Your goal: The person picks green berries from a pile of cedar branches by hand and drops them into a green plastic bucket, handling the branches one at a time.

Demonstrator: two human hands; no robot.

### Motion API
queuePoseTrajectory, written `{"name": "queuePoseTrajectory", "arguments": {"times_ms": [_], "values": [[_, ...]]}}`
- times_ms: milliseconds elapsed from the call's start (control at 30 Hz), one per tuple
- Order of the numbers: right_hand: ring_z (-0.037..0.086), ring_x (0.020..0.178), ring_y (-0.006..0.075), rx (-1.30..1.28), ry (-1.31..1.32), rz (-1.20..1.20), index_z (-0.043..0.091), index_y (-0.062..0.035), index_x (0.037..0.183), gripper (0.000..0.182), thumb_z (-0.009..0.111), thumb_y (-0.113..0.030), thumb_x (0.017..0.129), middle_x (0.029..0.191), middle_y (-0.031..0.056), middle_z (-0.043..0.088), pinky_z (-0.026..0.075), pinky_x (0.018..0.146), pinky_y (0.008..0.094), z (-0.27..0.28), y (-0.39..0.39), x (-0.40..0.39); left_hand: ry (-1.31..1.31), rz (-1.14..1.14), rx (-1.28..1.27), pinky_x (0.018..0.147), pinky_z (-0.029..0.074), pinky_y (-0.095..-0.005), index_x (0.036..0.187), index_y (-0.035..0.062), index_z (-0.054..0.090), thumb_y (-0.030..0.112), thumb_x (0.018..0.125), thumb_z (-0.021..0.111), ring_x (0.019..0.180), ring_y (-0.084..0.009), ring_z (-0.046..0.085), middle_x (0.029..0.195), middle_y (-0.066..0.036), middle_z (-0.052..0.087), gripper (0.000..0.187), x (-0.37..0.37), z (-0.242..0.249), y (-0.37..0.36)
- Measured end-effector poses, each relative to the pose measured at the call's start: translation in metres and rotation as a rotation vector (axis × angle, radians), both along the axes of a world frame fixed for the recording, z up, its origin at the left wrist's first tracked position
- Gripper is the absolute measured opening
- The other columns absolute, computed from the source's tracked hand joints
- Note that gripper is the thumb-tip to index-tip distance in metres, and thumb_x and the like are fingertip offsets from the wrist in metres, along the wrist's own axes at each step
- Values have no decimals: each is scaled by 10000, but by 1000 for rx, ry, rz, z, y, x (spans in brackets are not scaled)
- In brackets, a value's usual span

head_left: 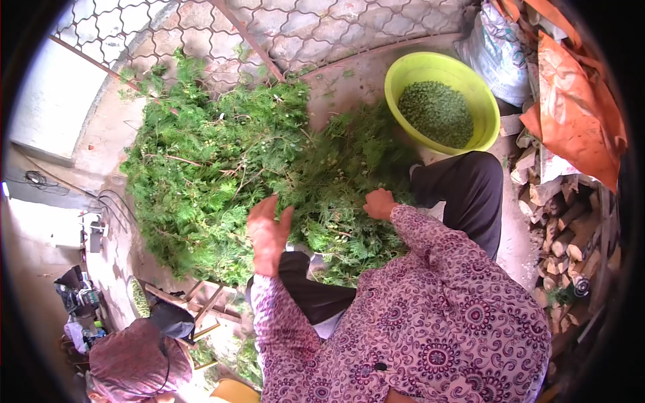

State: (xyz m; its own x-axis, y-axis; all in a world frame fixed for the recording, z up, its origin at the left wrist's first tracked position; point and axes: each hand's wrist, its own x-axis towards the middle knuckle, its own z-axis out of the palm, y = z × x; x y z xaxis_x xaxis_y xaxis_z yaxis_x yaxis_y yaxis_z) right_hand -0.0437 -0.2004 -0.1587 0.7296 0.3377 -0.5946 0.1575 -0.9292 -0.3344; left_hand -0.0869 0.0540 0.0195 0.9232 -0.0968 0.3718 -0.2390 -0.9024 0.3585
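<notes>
A wide heap of green leafy branches (201, 181) covers the ground before me. My left hand (269, 232) is over the heap's near edge, its fingers apart and nothing seen in it. Farther right, my right hand (380, 203) is at the branches with its fingers curled; what they hold, if anything, is too small to make out. Beyond my right knee stands a yellow-green basin (492, 121), holding many small round green pieces (437, 114).
Split firewood (564, 235) is stacked at the right, below an orange sheet (571, 101) and beside a white sack (497, 57). Metal lattice (322, 30) runs along the top. Another person (131, 359) is at the lower left, near a wooden frame (208, 302).
</notes>
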Motion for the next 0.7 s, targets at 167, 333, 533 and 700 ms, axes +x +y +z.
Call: {"name": "queuePoseTrajectory", "arguments": {"times_ms": [167, 333, 533, 700], "values": [[561, 594, 334, 480, -371, -224, 616, 10, 695, 396, 509, -364, 768, 642, 160, 600, 441, 589, 420, 13, -33, 18, 259, -126, 44, 742, 463, -390, 906, 20, 592, 171, 672, 688, 856, -306, 563, 898, -153, 598, 295, 28, -70, -36], [549, 537, 109, 781, -112, -557, 607, -4, 623, 379, 554, -334, 803, 521, 45, 537, 422, 507, 282, 76, -48, 33, 188, -394, -173, 814, 438, -382, 999, 31, 578, 206, 661, 698, 955, -304, 528, 1027, -142, 570, 399, 46, -44, -64], [570, 642, 104, 1128, 201, -710, 620, 1, 848, 362, 564, -356, 831, 739, 44, 607, 486, 621, 263, 146, -41, 20, 233, -554, -333, 882, 412, -370, 1120, 37, 526, 233, 637, 724, 1050, -304, 495, 1123, -153, 537, 558, 53, -28, -88], [592, 686, 142, 1274, 305, -846, 608, -10, 893, 344, 563, -346, 834, 772, 64, 611, 492, 655, 279, 154, -40, 17, 290, -523, -404, 882, 413, -365, 1161, 34, 488, 219, 630, 734, 1051, -304, 495, 1153, -156, 513, 614, 52, -37, -101]]}}
